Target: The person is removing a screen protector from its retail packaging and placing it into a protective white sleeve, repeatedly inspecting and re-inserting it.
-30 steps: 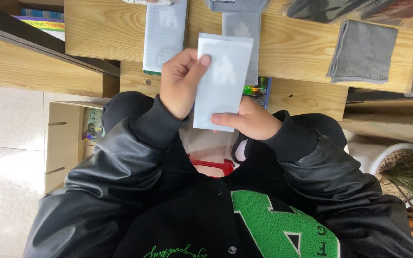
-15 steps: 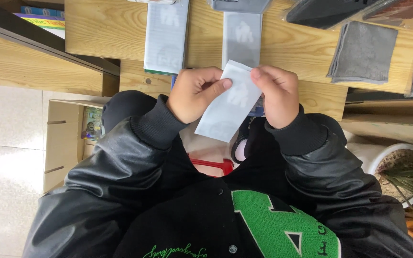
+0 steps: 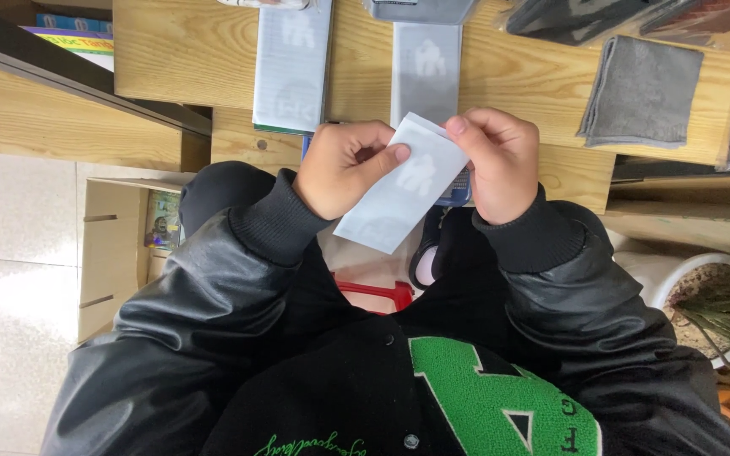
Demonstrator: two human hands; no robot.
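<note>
A pale flat pouch (image 3: 399, 190) is pinched by both hands, left (image 3: 344, 165) and right (image 3: 496, 160). If the thin edge is gripped loosely, it could slip down to the lap below.

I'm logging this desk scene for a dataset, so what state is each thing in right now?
White pouch: tilted, held above the lap by both hands.
Left hand: thumb pressed on the pouch face.
Right hand: pinching the pouch's top corner.
Two flat pouches: lying side by side on the wooden desk.
Grey cloth: folded, flat on the desk.
</note>
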